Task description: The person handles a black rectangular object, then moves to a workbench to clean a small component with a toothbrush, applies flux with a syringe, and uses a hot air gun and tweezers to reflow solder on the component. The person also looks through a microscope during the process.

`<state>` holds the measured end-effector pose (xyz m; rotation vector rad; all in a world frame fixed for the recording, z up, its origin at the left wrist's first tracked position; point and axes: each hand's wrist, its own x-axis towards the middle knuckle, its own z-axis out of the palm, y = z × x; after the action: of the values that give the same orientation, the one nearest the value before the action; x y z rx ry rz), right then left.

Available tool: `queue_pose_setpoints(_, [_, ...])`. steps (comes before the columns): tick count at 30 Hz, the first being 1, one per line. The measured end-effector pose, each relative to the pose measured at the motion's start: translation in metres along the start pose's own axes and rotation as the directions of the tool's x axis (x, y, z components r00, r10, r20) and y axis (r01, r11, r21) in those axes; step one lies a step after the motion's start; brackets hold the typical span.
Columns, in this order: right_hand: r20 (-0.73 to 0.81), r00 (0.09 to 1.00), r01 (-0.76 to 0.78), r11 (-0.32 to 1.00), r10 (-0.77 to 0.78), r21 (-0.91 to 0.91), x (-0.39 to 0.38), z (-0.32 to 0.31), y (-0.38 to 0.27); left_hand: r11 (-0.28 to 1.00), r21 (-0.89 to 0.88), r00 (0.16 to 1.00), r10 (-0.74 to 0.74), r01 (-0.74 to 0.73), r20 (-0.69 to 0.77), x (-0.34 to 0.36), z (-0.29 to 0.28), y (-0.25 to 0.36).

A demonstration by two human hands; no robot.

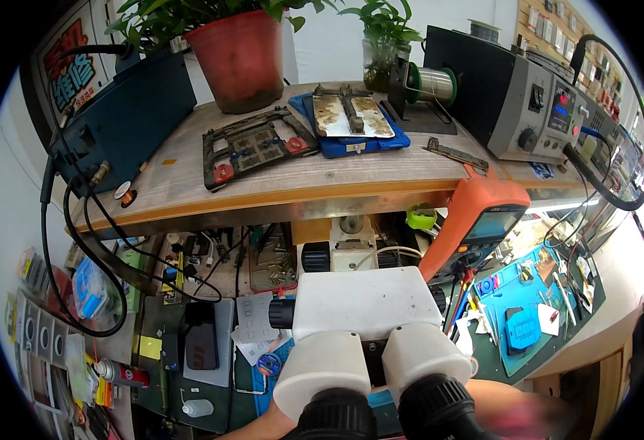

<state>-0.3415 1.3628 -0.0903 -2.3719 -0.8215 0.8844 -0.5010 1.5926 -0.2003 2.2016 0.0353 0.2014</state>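
A white stereo microscope (pixel 369 302) with black eyepieces fills the lower middle and blocks the view of the work under it. My left forearm (pixel 267 425) comes in from the lower edge and passes behind the left eyepiece. On the other side, my right forearm (pixel 509 400) reaches in behind the right eyepiece, with a blurred pinkish patch over it. Both hands' fingers are hidden, so what they hold cannot be seen. Close to my left arm lie a small round blue-topped spool (pixel 269 364) and a blue mat (pixel 263 392), partly covered by the microscope.
An orange multimeter (pixel 476 220) leans against the shelf (pixel 322 192). The shelf bears board holders (pixel 259 147), a solder reel (pixel 435 84), a red plant pot (pixel 237 62) and a soldering station (pixel 538 117). Black cables (pixel 68 257) hang at left. A phone (pixel 201 336) and a bottle (pixel 198 408) stay below.
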Motion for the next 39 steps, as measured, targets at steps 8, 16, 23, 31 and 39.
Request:
queue_pose_setpoints(8, [-0.03,0.997,0.065,0.994,-0.068,-0.087,0.0,0.002,0.007,1.0,-0.008,1.0,0.019,-0.019,0.002,0.003,0.004,0.001])
queue_pose_setpoints(16, [0.074,0.991,-0.096,0.984,0.108,-0.152,-0.005,-0.028,-0.035,1.0,-0.007,1.0,0.01,-0.01,-0.006,0.002,0.003,-0.001])
queue_pose_setpoints(23, [-0.012,1.0,0.016,0.995,-0.017,-0.102,-0.003,-0.007,-0.005,1.0,-0.011,1.0,0.016,-0.016,-0.005,0.003,0.005,-0.001])
queue_pose_setpoints(31, [0.038,0.998,-0.035,0.985,0.042,-0.171,-0.003,-0.016,-0.018,1.0,-0.008,1.0,0.007,-0.007,-0.008,0.006,0.005,0.001])
queue_pose_setpoints(39, [-0.02,0.999,0.029,0.986,-0.033,-0.162,0.001,0.002,0.004,1.0,-0.018,1.0,0.012,-0.012,-0.003,0.007,0.007,0.001])
